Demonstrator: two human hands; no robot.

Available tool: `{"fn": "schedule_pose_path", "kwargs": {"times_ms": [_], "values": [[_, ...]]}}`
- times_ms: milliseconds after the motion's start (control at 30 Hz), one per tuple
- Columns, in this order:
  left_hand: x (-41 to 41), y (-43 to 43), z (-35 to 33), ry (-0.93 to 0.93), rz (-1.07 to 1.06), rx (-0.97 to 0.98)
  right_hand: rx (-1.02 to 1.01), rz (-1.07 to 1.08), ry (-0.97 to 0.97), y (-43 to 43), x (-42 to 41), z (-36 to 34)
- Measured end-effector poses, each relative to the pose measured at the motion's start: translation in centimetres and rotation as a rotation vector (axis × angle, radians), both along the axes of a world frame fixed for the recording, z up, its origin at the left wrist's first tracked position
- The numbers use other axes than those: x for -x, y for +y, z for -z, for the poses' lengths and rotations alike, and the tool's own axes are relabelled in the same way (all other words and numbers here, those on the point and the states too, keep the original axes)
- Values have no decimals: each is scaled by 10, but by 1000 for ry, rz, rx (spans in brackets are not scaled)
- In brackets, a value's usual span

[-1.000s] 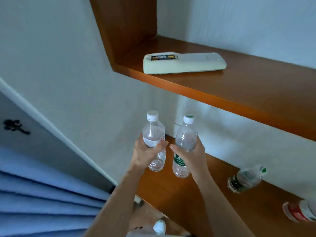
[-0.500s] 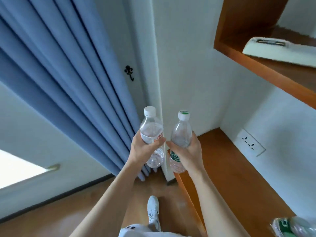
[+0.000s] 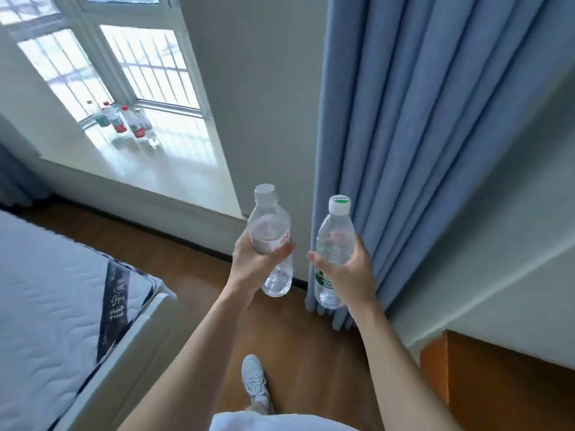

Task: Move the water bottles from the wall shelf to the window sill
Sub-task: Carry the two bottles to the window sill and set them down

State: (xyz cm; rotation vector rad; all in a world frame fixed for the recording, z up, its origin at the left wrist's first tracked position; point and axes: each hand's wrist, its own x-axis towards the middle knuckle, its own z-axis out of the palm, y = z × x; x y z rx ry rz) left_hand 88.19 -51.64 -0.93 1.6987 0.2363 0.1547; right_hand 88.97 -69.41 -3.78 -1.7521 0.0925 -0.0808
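Observation:
My left hand (image 3: 253,269) grips a clear water bottle with a red-printed label and white cap (image 3: 270,225), held upright in front of me. My right hand (image 3: 348,275) grips a second clear bottle with a green label and green-topped cap (image 3: 335,234), also upright. The white window sill (image 3: 161,169) lies ahead to the left. Several bottles (image 3: 127,122) with red and green labels stand on it near the window glass. Only a corner of the wooden shelf (image 3: 497,384) shows at the lower right.
A bed with a white quilted mattress (image 3: 49,306) fills the lower left. Blue curtains (image 3: 420,135) hang right of the sill, close behind my right hand. Wooden floor (image 3: 193,269) runs between bed and wall; my shoe (image 3: 255,381) is on it.
The view has swung left from the shelf past the curtain to the window. Both hands keep the same grip on their bottles, held together in front of me.

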Motion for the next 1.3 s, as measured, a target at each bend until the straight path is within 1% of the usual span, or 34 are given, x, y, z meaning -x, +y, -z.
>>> {"fn": "schedule_pose_path", "kwargs": {"times_ms": [133, 333, 633, 767, 1000, 1167, 1300], "values": [[-2, 68, 3, 9, -178, 11, 11, -115, -20, 65, -28, 4], [-29, 173, 9, 38, -375, 0, 70, -228, -37, 163, -86, 7], [-95, 313, 6, 23, -506, -148, 65, -283, -40, 304, -185, 2], [-119, 357, 7, 53, -564, -178, 72, -347, -30, 355, -213, 8], [-159, 412, 16, 84, -648, -248, 65, -455, 16, 418, -259, 24], [-201, 456, 19, 100, -722, -313, 80, -553, -5, 473, -317, 30], [-248, 495, 18, 108, -803, -306, 71, -637, -9, 526, -376, 30]]}}
